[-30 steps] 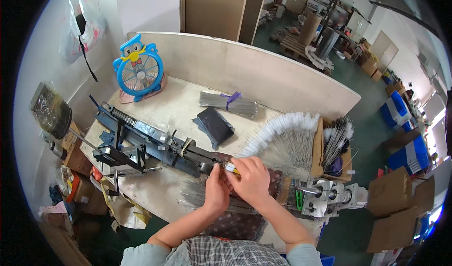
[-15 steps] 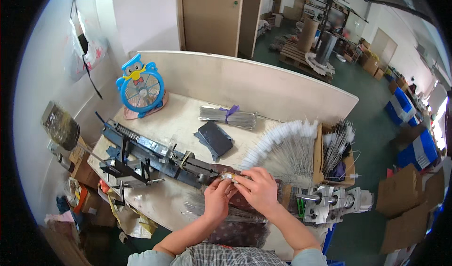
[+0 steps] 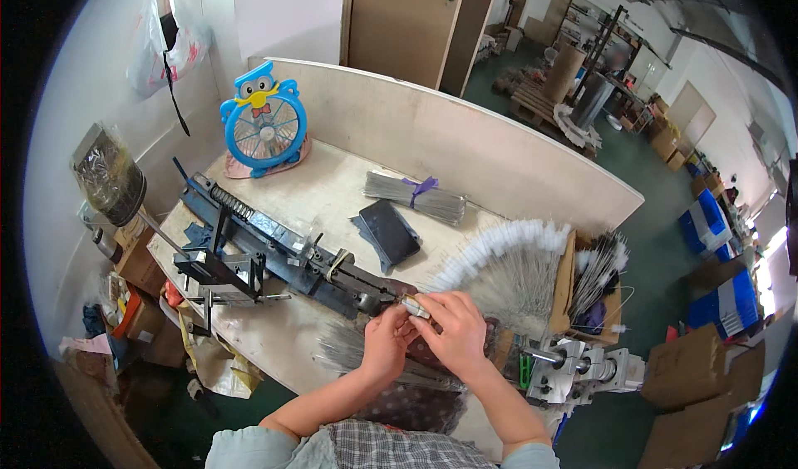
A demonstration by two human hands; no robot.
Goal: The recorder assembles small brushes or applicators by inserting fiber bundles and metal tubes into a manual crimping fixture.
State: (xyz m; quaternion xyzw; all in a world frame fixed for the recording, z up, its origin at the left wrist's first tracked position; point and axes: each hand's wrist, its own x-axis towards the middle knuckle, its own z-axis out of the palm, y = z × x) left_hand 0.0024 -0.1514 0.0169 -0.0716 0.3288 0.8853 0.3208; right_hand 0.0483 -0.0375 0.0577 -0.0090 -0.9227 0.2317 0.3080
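Note:
Near the right end of a long dark metal bench jig [image 3: 283, 249], my two hands meet. A small whitish piece [image 3: 416, 307] is pinched in the fingers of my right hand [image 3: 457, 329]. Close beside it, my left hand [image 3: 387, 346] has its fingers curled together, and whatever they hold is hidden. Under and around my hands lie loose thin metal wires [image 3: 341, 348] and a dark spotted cloth [image 3: 416, 407]. To the right, many thin wires with white ends [image 3: 499, 257] are spread in a fan on the table.
A cardboard box [image 3: 564, 286] of wires stands right, behind a metal clamping device [image 3: 573, 368]. Toward the back are a tied wire bundle [image 3: 432, 203], a dark flat block [image 3: 389, 232] and a blue fan [image 3: 266, 132]. A low partition [image 3: 499, 149] bounds the table.
The view has shifted, so the table scene sits differently in the picture. My hands stay together at the jig's end; my right fingers have turned the whitish piece slightly.

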